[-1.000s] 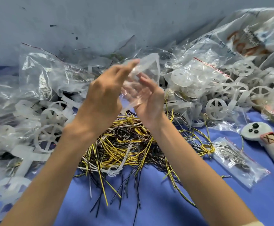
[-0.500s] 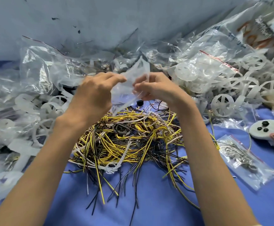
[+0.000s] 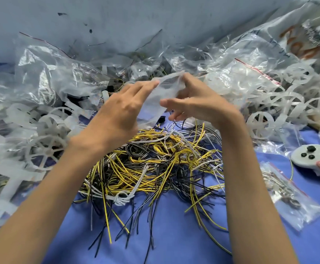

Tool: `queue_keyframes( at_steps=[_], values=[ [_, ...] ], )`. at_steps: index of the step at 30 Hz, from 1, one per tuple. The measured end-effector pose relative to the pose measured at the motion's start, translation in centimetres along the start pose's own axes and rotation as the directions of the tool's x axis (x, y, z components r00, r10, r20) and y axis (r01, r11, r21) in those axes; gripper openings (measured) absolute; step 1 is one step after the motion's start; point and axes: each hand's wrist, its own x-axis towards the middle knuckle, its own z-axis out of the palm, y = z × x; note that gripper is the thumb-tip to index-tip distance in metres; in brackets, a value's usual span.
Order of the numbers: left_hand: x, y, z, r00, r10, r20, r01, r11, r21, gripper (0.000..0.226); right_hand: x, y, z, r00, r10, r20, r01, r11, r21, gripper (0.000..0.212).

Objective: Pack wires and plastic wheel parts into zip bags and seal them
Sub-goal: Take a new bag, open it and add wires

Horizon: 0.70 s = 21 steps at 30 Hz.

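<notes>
On the blue table [image 3: 174, 235], a heap of crumpled clear bags [image 3: 50, 73] fills the far side from left to right, and white plastic wheels [image 3: 260, 123] lie in and around it. In the middle near the person lies a tangled pile of yellow, black and white wires [image 3: 151, 162]. Above its far edge, the left hand [image 3: 121, 109] and right hand [image 3: 199, 101] hold a small zip bag [image 3: 163, 88] up between them. The left grips its left edge with its fingers nearly straight, and the right pinches its top corner. At the right lie a white controller [image 3: 311, 159] and, nearer, a filled bag [image 3: 288, 195].
</notes>
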Motion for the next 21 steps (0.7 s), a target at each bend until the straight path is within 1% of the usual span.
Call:
queue_keyframes(
  at_steps=[1,3,5,8,10,11,12,14,16,17,18,19,21],
  values=[
    [0.1,0.0,-0.1,1.000,-0.017,-0.024,0.017,1.000,0.006,0.084,0.2,0.0,0.2,0.999,-0.022,-0.026,0.022,0.999,-0.025,0.058],
    [0.0,-0.3,-0.5,0.995,-0.066,-0.070,0.067,0.998,0.020,0.083,0.3,0.3,0.0,0.999,-0.021,-0.025,0.019,0.996,-0.082,0.057],
    [0.0,-0.4,-1.2,0.986,-0.111,-0.125,0.118,0.992,0.049,0.078,0.1,0.5,-0.3,0.998,0.031,0.053,-0.023,0.990,-0.137,0.059],
    [-0.1,-0.2,-1.8,0.971,-0.138,-0.193,0.158,0.983,0.092,0.073,0.0,0.6,0.1,0.981,0.083,0.174,-0.055,0.986,-0.156,0.057],
    [-0.1,0.3,-1.7,0.970,-0.139,-0.199,0.163,0.980,0.113,0.073,0.1,0.6,0.7,0.977,0.100,0.186,-0.066,0.981,-0.182,0.055],
    [-0.2,0.6,-1.4,0.975,-0.131,-0.177,0.154,0.980,0.122,0.073,0.1,0.6,0.9,0.979,0.102,0.178,-0.060,0.972,-0.226,0.053],
    [-0.3,0.7,-1.2,0.983,-0.121,-0.137,0.140,0.981,0.131,0.075,0.1,0.6,0.9,0.983,0.095,0.159,-0.044,0.954,-0.295,0.053],
    [-0.3,0.7,-0.7,0.993,-0.112,-0.030,0.116,0.982,0.149,0.079,0.1,0.6,0.7,0.994,0.050,0.094,-0.007,0.914,-0.406,0.065],
    [-0.4,0.4,-0.3,0.991,-0.126,0.046,0.117,0.981,0.157,0.079,0.2,0.4,0.5,0.999,-0.013,0.031,0.024,0.920,-0.391,0.085],
    [-0.5,0.3,-0.2,0.990,-0.128,0.055,0.118,0.980,0.158,0.078,0.3,0.2,0.5,0.999,-0.054,-0.003,0.049,0.924,-0.379,0.091],
    [-0.4,0.2,-0.1,0.991,-0.125,0.054,0.115,0.980,0.160,0.077,0.4,-0.1,0.5,0.993,-0.106,-0.047,0.080,0.921,-0.382,0.093],
    [-0.4,0.2,-0.1,0.991,-0.121,0.051,0.111,0.981,0.160,0.077,0.5,-0.3,0.6,0.981,-0.168,-0.097,0.117,0.912,-0.393,0.089],
    [-0.2,0.0,-0.2,0.992,-0.120,0.048,0.111,0.982,0.155,0.078,0.6,-0.8,1.1,0.929,-0.314,-0.196,0.206,0.879,-0.431,0.066]
  ],
)
